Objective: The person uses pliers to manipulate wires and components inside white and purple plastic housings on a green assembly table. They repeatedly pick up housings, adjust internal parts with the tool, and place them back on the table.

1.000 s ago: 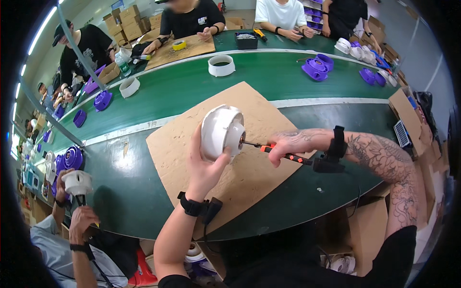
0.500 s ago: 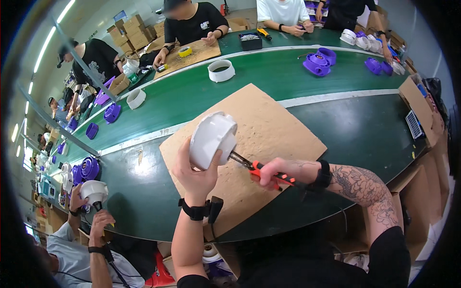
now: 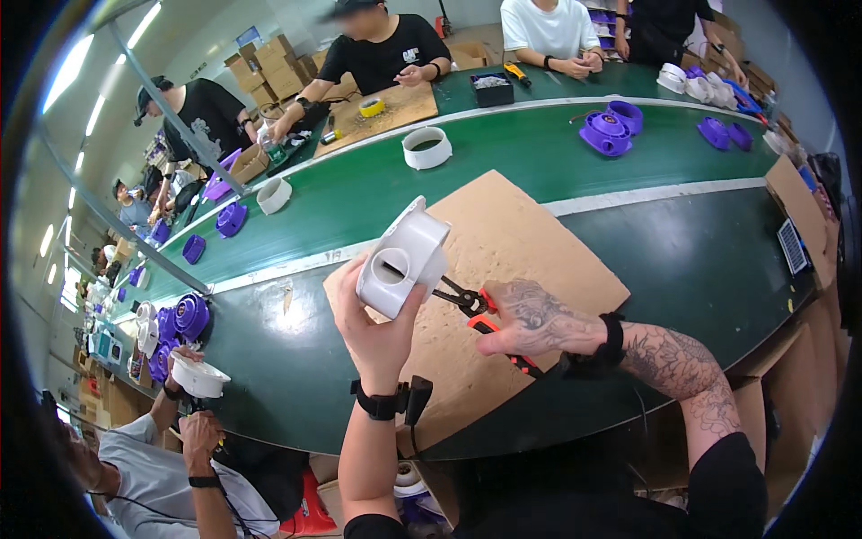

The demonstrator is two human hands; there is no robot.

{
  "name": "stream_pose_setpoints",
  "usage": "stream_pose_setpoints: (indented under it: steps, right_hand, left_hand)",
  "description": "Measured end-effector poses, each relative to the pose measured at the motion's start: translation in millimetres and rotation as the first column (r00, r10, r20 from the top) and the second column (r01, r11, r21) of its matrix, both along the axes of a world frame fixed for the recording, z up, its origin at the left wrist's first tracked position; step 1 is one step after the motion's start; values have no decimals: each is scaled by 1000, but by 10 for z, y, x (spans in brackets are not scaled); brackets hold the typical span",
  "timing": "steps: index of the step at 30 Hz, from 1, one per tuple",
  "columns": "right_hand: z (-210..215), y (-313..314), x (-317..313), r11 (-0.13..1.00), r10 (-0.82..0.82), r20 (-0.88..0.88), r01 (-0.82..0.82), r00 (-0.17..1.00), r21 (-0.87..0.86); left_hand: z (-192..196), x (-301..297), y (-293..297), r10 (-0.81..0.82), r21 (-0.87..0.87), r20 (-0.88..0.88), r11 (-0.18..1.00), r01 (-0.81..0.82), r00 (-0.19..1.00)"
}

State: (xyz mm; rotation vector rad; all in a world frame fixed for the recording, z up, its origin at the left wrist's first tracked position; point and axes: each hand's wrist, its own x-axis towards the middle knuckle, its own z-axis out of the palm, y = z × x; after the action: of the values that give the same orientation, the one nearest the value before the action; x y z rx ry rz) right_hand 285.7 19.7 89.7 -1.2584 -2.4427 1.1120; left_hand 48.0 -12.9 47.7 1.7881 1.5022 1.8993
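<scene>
My left hand (image 3: 377, 332) grips a white plastic housing (image 3: 420, 235) from below, with its round side opening facing me. My right hand (image 3: 534, 316) is wrapped round long-nosed pliers (image 3: 463, 299) with red-and-black handles, which stand spread apart. The jaws point at the right side of the housing. Whether the tips touch it or reach inside cannot be made out. Both are held above a tan board (image 3: 512, 238) on the dark green table.
Beyond the board runs a green conveyor belt (image 3: 503, 139) carrying a white ring (image 3: 426, 148) and purple housings (image 3: 606, 133). At left, a co-worker's hands hold a white part (image 3: 199, 375). An open cardboard box (image 3: 795, 211) stands at the right edge. Other people sit across the belt.
The white housing has been turned so its side opening now faces me. The plier handles have spread apart, and my right hand has rolled over, showing its back.
</scene>
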Motion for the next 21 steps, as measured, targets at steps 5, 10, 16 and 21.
stream_pose_setpoints:
  steps: [5,10,16,21]
  right_hand:
    - [-206,238,133,874,43,-317,-189,948,-448]
    - [-561,197,130,121,-298,-704,-707,644,-697]
    - [-341,396,429,998,4,-173,-15,985,-67]
    - [-367,421,562,988,9,-129,11,992,154]
  left_hand:
    - [-117,75,71,-33,117,170,993,13,985]
    - [-251,87,123,-77,111,145,992,61,986]
    - [-116,411,276,-43,227,25,973,36,999]
    - [-220,511,175,65,-118,62,991,-57,996]
